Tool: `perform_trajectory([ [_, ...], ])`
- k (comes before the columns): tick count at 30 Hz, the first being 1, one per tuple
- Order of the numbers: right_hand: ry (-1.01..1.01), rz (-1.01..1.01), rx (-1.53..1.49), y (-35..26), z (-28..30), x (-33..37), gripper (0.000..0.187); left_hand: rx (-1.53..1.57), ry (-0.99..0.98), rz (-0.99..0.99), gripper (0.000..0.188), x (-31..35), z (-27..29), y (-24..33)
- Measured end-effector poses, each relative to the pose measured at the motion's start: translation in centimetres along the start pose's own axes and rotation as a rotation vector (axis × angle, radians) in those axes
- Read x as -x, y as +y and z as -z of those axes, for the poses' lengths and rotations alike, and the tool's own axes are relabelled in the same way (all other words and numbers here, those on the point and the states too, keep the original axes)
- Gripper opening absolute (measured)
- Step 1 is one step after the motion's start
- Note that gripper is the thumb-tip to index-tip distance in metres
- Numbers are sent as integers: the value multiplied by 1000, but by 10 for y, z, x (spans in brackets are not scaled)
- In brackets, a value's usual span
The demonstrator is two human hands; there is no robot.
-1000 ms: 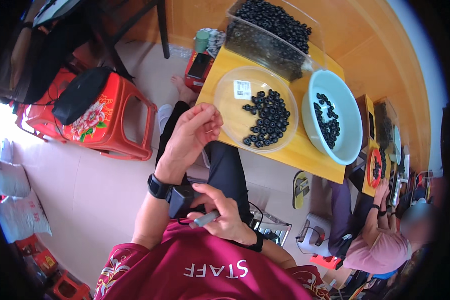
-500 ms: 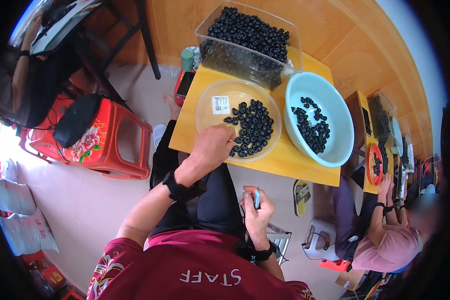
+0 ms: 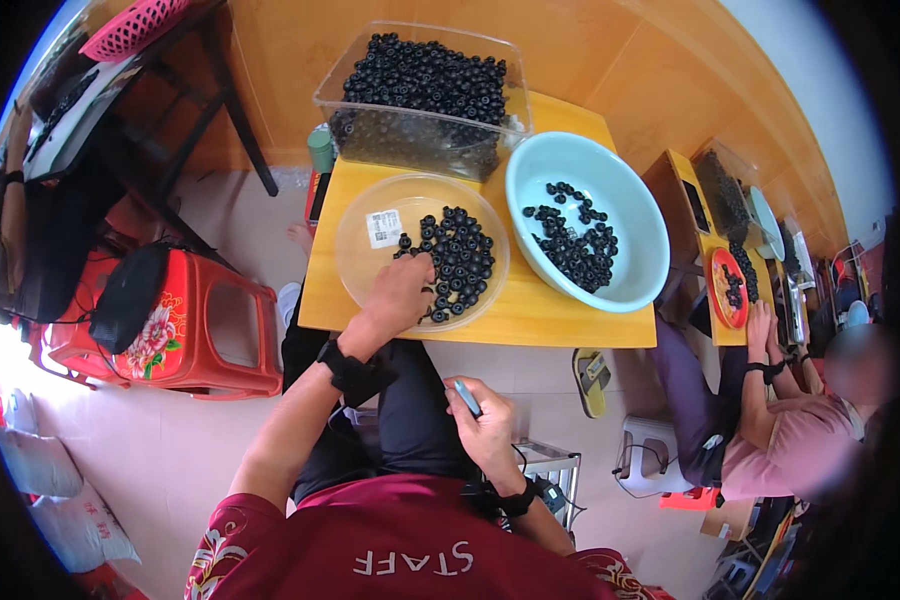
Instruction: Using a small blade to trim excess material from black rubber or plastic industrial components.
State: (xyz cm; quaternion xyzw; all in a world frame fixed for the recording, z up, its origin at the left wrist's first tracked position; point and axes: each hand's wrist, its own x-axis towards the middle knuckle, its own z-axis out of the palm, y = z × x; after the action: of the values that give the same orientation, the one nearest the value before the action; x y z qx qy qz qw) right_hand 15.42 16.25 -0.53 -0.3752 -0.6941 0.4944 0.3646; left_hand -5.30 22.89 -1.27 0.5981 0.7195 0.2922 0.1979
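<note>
My left hand reaches into a round clear shallow tray on the yellow table, its bent fingertips among small round black pieces, many with a pale ring on top. Whether a piece is between those fingers is hidden. Above my lap, my right hand is closed around a short, slim light-blue tool whose kind I cannot make out. A light-blue basin to the tray's right holds more black pieces. Behind the tray, a clear rectangular bin is heaped with them.
The yellow table stands before my knees against a wooden wall. At left is a red plastic stool with a black bag on it. A co-worker sits at right by a red tray. A slipper lies on the floor.
The view has shifted, so the table and tray appear further left. My left fingers sit lower among the black pieces at the tray's near side. The blue tool has tilted in my right hand.
</note>
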Motion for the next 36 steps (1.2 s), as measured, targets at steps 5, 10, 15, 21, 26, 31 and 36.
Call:
perform_trajectory([
  [5, -19, 27, 69, -6, -3, 2, 13, -14, 137, -133, 19, 10, -5, -4],
  [10, 13, -116, 38, -14, 4, -6, 19, 525, 90, -78, 23, 31, 36, 15],
  [15, -45, -200, -44, -36, 14, -23, 28, 1340, -57, 149, 14, 93, 68, 22],
  [21, -241, 52, 119, -51, -1, -25, 27, 1966, -30, 118, 20, 128, 24, 4],
  [26, -293, 150, 236, -63, -15, -25, 23, 2047, -13, 101, 18, 136, 21, -2],
  [31, -301, 335, 384, -72, -17, -28, 22, 2016, -50, 58, 17, 138, 24, -3],
  [36, -324, 333, 468, -80, -18, -31, 22, 2007, -12, 60, 16, 140, 24, -2],
])
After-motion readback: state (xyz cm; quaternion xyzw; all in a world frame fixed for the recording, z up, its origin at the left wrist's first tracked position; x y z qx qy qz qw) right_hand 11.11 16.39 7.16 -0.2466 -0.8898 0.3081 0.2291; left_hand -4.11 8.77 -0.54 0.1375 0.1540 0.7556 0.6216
